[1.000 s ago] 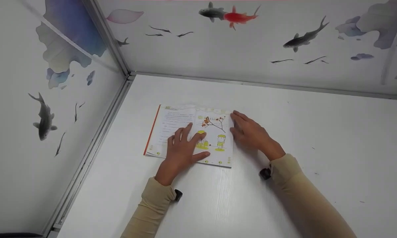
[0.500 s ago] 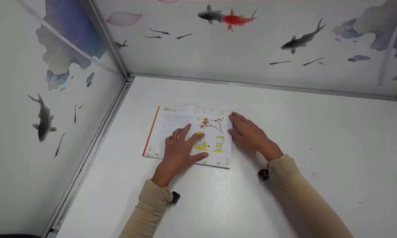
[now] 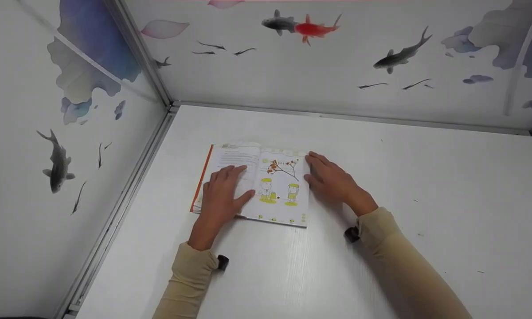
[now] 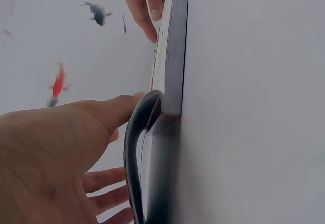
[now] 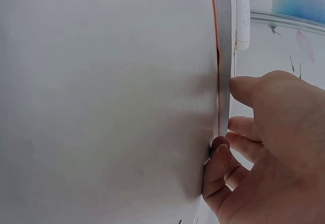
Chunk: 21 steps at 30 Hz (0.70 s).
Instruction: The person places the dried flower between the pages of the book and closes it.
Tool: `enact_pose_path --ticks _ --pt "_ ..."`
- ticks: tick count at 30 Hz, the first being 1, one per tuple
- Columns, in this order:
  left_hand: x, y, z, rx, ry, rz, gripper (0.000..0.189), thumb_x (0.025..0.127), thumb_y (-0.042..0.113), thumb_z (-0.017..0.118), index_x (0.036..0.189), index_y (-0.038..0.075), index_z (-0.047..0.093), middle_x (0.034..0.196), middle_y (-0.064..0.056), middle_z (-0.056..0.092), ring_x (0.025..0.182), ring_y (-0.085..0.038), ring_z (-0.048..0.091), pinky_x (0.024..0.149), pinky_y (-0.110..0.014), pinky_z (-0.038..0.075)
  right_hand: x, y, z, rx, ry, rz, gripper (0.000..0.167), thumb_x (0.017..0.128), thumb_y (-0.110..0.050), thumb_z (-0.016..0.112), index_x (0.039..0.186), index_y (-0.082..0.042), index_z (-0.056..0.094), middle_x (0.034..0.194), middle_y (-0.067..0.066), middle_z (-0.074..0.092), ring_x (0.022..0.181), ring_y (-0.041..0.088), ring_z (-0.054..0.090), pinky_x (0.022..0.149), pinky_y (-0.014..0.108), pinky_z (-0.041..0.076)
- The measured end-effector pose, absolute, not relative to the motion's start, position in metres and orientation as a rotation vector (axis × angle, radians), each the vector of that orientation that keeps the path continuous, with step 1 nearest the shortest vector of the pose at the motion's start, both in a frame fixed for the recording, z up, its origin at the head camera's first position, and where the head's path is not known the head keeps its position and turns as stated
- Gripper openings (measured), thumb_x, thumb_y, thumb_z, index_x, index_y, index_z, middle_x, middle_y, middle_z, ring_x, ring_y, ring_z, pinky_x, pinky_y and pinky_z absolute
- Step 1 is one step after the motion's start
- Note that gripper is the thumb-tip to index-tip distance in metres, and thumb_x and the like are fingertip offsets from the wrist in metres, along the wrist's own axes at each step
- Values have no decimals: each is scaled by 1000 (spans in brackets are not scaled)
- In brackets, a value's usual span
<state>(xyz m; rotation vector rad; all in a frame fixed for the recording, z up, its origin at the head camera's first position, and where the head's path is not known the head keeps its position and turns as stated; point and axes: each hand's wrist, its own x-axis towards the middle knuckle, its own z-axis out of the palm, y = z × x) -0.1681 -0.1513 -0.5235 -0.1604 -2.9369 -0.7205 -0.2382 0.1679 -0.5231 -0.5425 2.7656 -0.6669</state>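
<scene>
An open book (image 3: 280, 212) lies on the white table (image 3: 283, 274) in the head view, its left side edged in orange-red. Printed text fills the left page; the right page shows a branch and two cartoon figures. My left hand (image 3: 219, 195) rests on the left page with fingers spread, the thumb near the fold. In the left wrist view, a page edge (image 4: 133, 158) bows up in a curve beside the thumb. My right hand (image 3: 332, 179) touches the book's right edge with thumb and fingertips. The right wrist view shows that thumb against the page block (image 5: 226, 71).
White panels printed with fish and leaf shapes enclose the table at the left (image 3: 22, 221) and back (image 3: 292, 79). Grey metal rails (image 3: 128, 177) run along their bases. A dark wrist device (image 3: 222, 262) sits by the left cuff, another (image 3: 351, 235) by the right.
My left hand has slid leftward off the right page onto the left page, uncovering the left cartoon figure. The right hand stays at the right edge. The head view has shifted slightly.
</scene>
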Motion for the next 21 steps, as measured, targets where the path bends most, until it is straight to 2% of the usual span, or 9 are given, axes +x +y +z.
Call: enact_pose_path --ticks 3,9,14,21 --pt "-165 -160 -523 -56 -2955 -751 71 99 46 78 158 15 54 161 -16 53 149 -41 47 118 -63 41 -238 167 -523 -532 2764 -664 69 115 -39 52 173 -13 25 183 6 20 167 37 27 130 63 31" --pt "-158 -175 -523 224 -3043 -741 84 103 54 69 164 3 41 170 -28 33 158 -49 29 125 -71 29 -237 166 -523 -540 2761 -681 70 115 -39 53 173 -13 25 183 7 20 167 36 26 130 62 30" --pt "-153 -181 -525 222 -3034 -740 83 104 54 66 162 -1 42 167 -33 37 158 -52 31 125 -72 29 -237 166 -523 -548 2754 -689 70 115 -39 53 173 -13 25 183 7 20 167 36 26 130 63 30" --pt "-148 -177 -526 165 -3003 -776 80 107 54 62 162 1 43 169 -29 39 160 -48 35 128 -67 29 -239 169 -524 -570 2761 -692 69 115 -38 52 173 -11 26 182 9 21 166 38 27 129 64 32"
